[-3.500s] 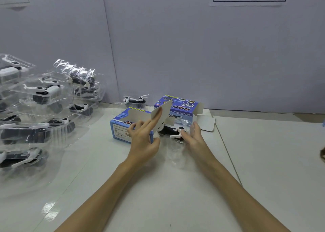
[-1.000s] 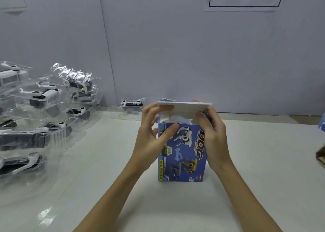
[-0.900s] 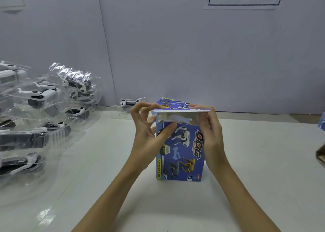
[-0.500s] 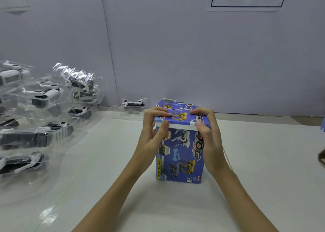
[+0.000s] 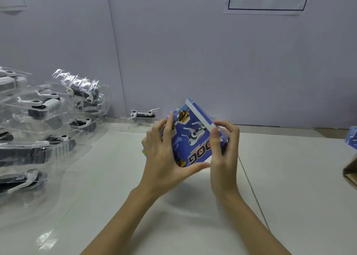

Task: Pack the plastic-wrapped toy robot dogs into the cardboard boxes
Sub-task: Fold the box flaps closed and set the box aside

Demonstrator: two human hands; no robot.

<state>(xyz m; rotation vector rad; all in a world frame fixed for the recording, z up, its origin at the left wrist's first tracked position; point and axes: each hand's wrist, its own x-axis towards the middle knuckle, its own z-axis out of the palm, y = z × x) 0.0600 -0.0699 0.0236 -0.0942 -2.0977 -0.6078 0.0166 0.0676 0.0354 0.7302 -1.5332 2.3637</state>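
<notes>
Left hand: the left hand [image 5: 161, 158] grips the blue box's left side, thumb hooked under its near corner, fingers up the far left face.
Right hand: the right hand [image 5: 224, 148] pinches the box's right side, thumb on the printed face, fingers curled behind.
Blue box: the closed blue box [image 5: 190, 136] is held between both hands, tilted above the table [image 5: 289, 177] near its back edge, middle.
Axis: its long axis slants up and away toward the back; both hands equally near.
Remaining toys: wrapped robot dogs [image 5: 41, 107] piled at the table's left edge; a single one [image 5: 143, 114] against the back wall.
Judgement: this box looks packed; setting it aside likely follows.
</notes>
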